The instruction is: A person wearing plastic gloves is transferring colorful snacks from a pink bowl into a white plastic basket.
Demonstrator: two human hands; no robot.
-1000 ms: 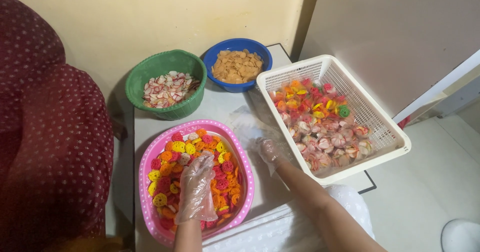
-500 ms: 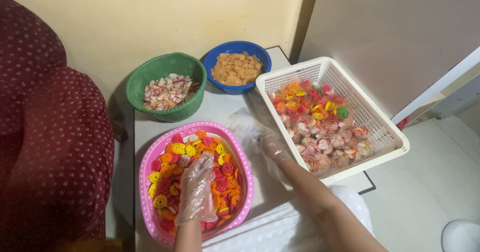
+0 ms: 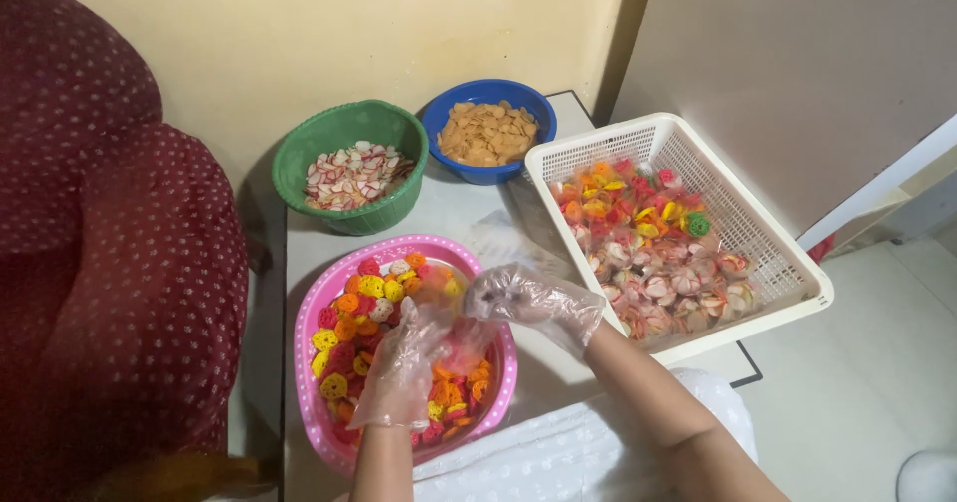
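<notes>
Fingers of our left hand (image 3: 404, 370) curl loosely over the coloured wheel snacks (image 3: 351, 325) in the pink basin (image 3: 314, 402). Our right hand (image 3: 523, 298), at two o'clock from it, pinches a clear bag (image 3: 461, 337) above the basin.

Clear, crinkled plastic gloves cover both hands; forearms bare, white dotted garment (image 3: 568, 452) below.

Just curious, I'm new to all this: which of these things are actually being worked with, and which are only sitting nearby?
In use:
left hand
right hand
pink basin of coloured crackers
clear bag

Sitting nearby:
green bowl
blue bowl
white basket of filled packets
</notes>
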